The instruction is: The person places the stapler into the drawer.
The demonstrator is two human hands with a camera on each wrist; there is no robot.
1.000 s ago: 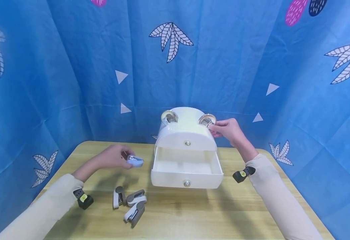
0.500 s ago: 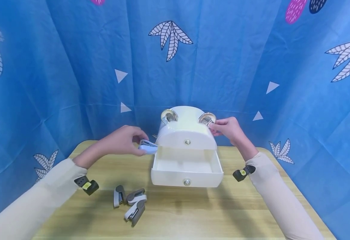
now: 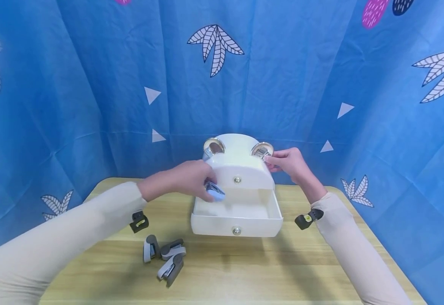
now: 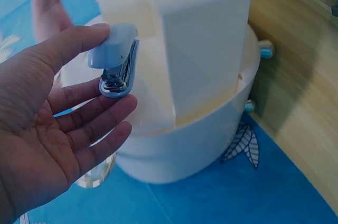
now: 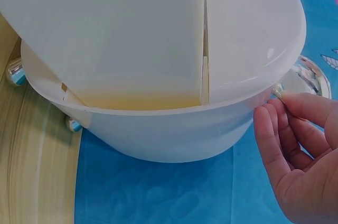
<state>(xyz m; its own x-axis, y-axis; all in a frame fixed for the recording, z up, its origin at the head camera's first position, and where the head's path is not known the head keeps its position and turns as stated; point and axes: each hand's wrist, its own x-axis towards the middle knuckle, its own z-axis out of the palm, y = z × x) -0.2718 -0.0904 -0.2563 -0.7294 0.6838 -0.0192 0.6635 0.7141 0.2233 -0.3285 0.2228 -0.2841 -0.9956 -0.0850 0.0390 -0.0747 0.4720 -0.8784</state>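
Note:
My left hand [image 3: 191, 180] pinches a small light-blue stapler [image 4: 113, 47] between thumb and fingers, over the left part of a pulled-out drawer [image 3: 214, 225]. The drawer belongs to a glossy white rounded box [image 3: 238, 148] with two round metallic ears on top and small round knobs. At the box's right side, my right hand [image 3: 289, 164] pinches the stem of the right metallic ear [image 5: 319, 78] with thumb and fingertip. Part of the drawer's interior is hidden behind the left hand and stapler in the head view.
Three grey-and-white staplers, one upright-looking [image 3: 151, 249], one behind [image 3: 173, 249] and one in front [image 3: 171, 270], lie close together on the wooden table [image 3: 244, 271], left of the drawer. A patterned blue curtain [image 3: 282, 84] surrounds the table's back and sides.
My left hand has carried the light-blue stapler to the right, from beside the box to over the open drawer. The right hand stays at the ear.

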